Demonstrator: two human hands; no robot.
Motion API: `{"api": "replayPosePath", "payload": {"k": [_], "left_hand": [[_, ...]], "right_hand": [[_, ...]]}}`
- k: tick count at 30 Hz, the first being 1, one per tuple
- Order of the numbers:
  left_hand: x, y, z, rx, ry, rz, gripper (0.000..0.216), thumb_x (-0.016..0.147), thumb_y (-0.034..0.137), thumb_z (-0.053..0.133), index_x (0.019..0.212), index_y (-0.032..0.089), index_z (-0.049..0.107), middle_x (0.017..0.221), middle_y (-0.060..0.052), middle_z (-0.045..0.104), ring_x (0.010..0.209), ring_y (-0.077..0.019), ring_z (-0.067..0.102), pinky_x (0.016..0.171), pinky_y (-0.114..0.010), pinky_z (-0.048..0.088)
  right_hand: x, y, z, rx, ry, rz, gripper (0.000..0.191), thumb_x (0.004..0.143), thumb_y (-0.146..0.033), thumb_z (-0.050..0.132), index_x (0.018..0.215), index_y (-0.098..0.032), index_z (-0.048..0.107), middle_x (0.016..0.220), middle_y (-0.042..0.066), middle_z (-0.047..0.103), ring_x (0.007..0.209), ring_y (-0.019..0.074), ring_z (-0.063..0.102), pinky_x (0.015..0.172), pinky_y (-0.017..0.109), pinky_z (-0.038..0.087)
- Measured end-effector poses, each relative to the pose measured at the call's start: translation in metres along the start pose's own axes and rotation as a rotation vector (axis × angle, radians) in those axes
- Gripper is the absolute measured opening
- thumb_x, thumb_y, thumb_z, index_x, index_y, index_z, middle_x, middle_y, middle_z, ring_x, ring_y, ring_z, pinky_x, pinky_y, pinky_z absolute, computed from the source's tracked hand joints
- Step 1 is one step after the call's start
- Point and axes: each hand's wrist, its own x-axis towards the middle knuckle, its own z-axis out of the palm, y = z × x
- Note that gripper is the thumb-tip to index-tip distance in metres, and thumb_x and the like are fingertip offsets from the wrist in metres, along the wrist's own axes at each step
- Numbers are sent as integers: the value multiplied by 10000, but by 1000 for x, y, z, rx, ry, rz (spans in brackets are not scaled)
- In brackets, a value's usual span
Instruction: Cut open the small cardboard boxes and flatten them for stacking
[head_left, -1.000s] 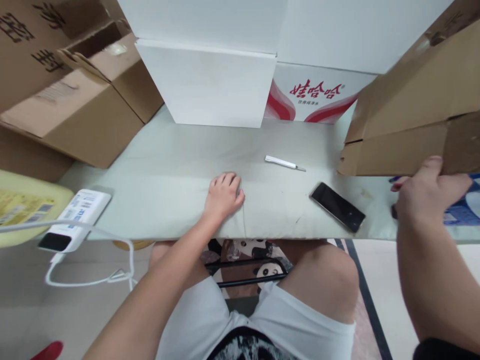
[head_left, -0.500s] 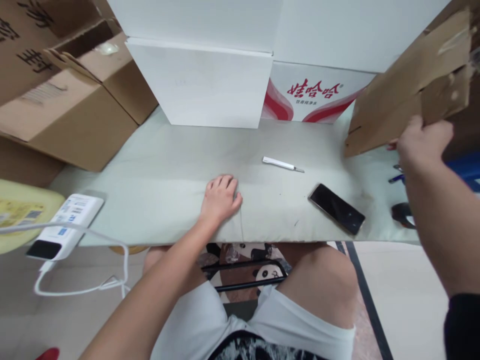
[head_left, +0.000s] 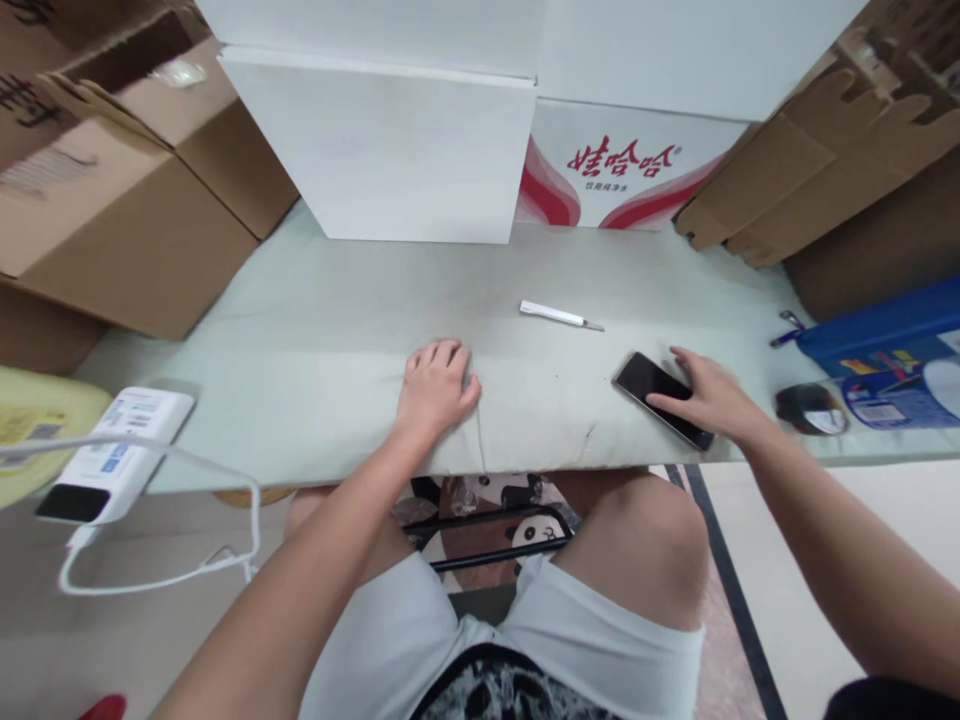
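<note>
Now our right hand (head_left: 709, 402) lies w/ fingers spread flat on the phone (head_left: 651, 385), long axis running far-left to near-right, while our left hand (head_left: 435, 385) rests curled, empty, on the table (head_left: 315, 340).

Looks like a makeshift packing or storage corner, not a proper office. The work surface is a low pale green padded bench (head_left: 315, 330), hemmed in by stock. On the far left, big brown corrugated cardboard cartons (head_left: 135, 190) printed with black characters, one with its flaps open. Straight ahead, plain white boxes (head_left: 382, 150), and behind them a white carton with red swirls and red characters (head_left: 622, 180). Far right, flattened brown cardboard sheets (head_left: 810, 160) lean in a heap. Near left, a white power bank with a white cable (head_left: 112, 450) sits at the bench end, over a pale tiled floor (head_left: 795, 540).
</note>
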Motion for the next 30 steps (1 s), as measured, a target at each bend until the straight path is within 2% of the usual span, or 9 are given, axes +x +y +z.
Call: {"api": "replayPosePath", "payload": {"k": [4,10,16,20,22,23,27,29,30], "left_hand": [[1,-1,2,-1,12,5,402,933,319,504,1268,171,668,1386,-187,643,1279,-397,566,1070,-561,439],[1,-2,3,-50,24,-2,390,917,312,521,1252,183,673,1378,-193,644,1291,-414,556,1067,-580,431],[1,-2,3,-4,28,-5,389,925,314,514,1251,171,672,1372,-182,655,1295,-394,570,1075,-553,445],[2,-2,3,4,24,-9,389,930,323,510,1250,175,675,1371,-181,655,1274,-393,581,1063,-557,455],[2,-2,3,-7,23,-5,391,931,324,512,1255,180,675,1373,-183,654,1272,-400,580,1059,-566,454],[2,-3,3,-15,22,-5,393,930,325,515,1259,181,674,1375,-186,653,1275,-405,577,1061,-573,451],[3,-2,0,1,7,-19,405,936,327,512,1268,163,678,1392,-204,642,1289,-413,568,1072,-583,447],[3,-1,-2,43,-5,-23,427,948,332,498,1291,145,672,1406,-202,635,1298,-403,570,1077,-563,453],[3,0,-3,64,-13,-21,441,952,339,496,1307,139,666,1413,-199,632,1302,-397,570,1081,-552,455]], "right_hand": [[-18,17,6,-94,-8,-128,990,721,-708,689,1487,-111,495,1356,261,650,1258,438,636,1084,613,495],[-23,16,16,-125,53,-230,834,777,-645,663,1439,-149,558,1381,221,663,1262,430,636,1096,613,488],[-20,1,17,-159,56,-185,791,842,-656,561,1460,-163,586,1382,205,651,1259,426,628,1105,594,486],[-10,-14,13,-153,89,-44,833,851,-555,556,1556,-121,470,1486,252,564,1380,471,536,1146,655,427],[-12,-36,12,-91,139,-41,857,829,-528,603,1555,-101,447,1549,280,491,1465,488,443,1181,693,371],[-16,-53,11,-32,158,-90,850,822,-528,632,1541,-111,457,1563,278,474,1489,478,416,1195,691,360],[-41,-140,24,343,74,-483,594,914,-493,625,1447,-246,535,1491,167,562,1390,329,546,1153,566,487],[-44,-179,40,459,91,-572,481,935,-400,613,1397,-271,575,1454,134,592,1389,290,553,1175,531,480],[-43,-193,49,495,119,-570,448,938,-364,601,1375,-264,593,1436,133,600,1390,279,554,1191,520,467]]}}
